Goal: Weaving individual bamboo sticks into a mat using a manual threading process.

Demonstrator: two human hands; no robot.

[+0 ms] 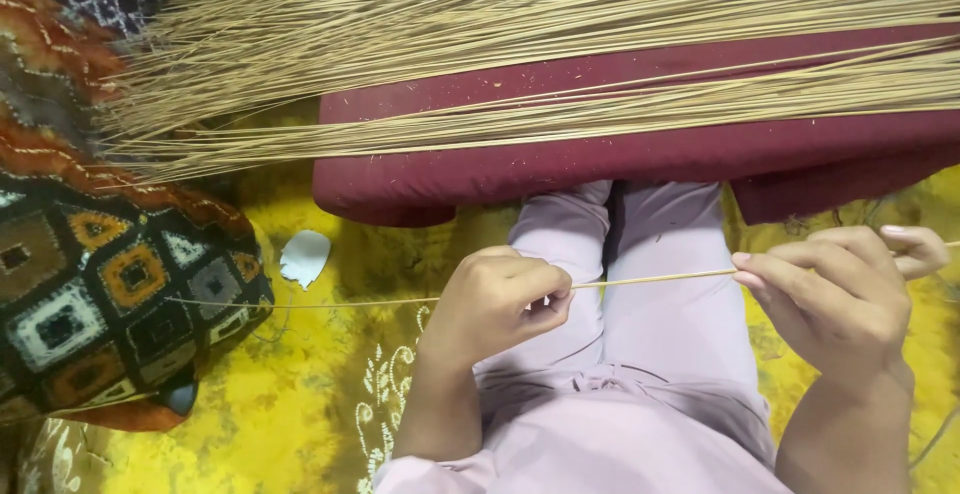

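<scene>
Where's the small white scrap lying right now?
In the head view, the white scrap lies on the yellow cloth, left of the left hand, beside the patterned cushion.

sticks point(560, 64) pale tan | cushion point(600, 159) maroon | cloth point(300, 384) yellow | pillow point(110, 284) orange-black diamond pattern

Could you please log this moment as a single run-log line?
left hand: pinches thin stick | right hand: pinches same stick | stick: level, over lap | stick pile: on maroon cushion

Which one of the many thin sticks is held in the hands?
The single stick stretched between left hand and right hand, above the lap. All others lie in the bundle across the maroon cushion.
</scene>
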